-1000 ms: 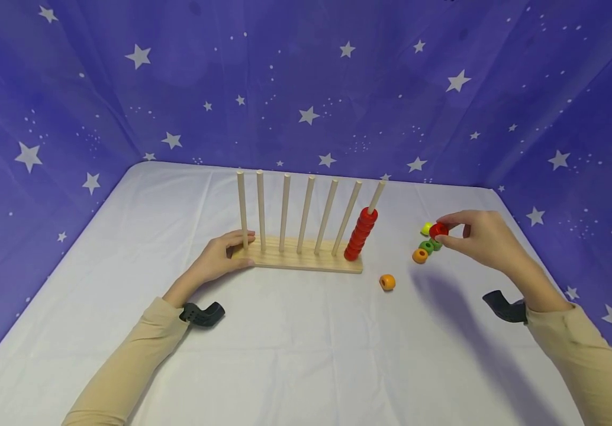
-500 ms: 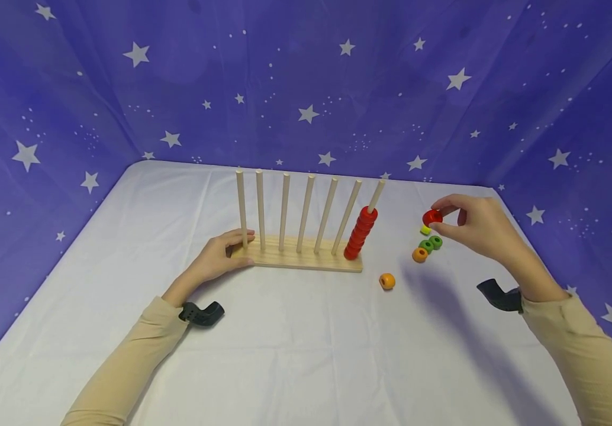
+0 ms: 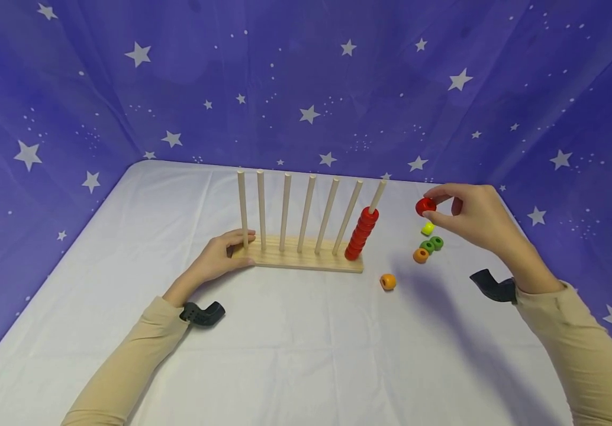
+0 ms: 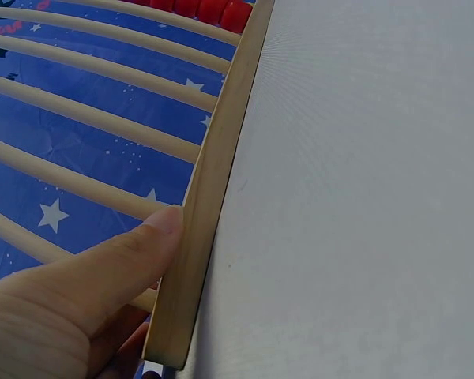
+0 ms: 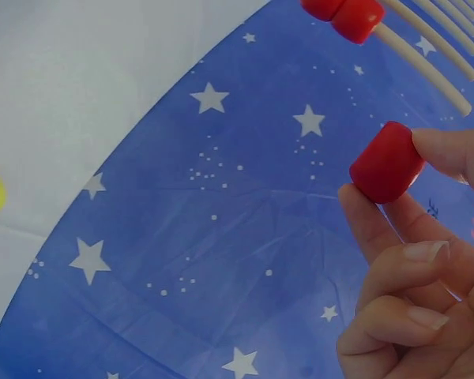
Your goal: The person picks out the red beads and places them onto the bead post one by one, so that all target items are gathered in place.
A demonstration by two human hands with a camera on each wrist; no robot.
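Note:
My right hand pinches a red bead between thumb and fingers, up off the table and right of the peg rack. The right wrist view shows the same red bead at the fingertips. With my left hand I grip the left end of the rack's wooden base, thumb along the front edge. Several upright pegs stand in a row on it. Its rightmost peg carries a stack of red beads, with the peg's top bare above them. The other pegs hold no beads.
On the white table, right of the rack, lie a yellow bead, two green beads and an orange bead. Another orange bead sits nearer the rack's corner. A blue star-patterned cloth rises behind and at the sides.
My right hand has lifted the red bead from among the loose beads, moving it up and left towards the rack. My left hand and the rack have stayed in place.

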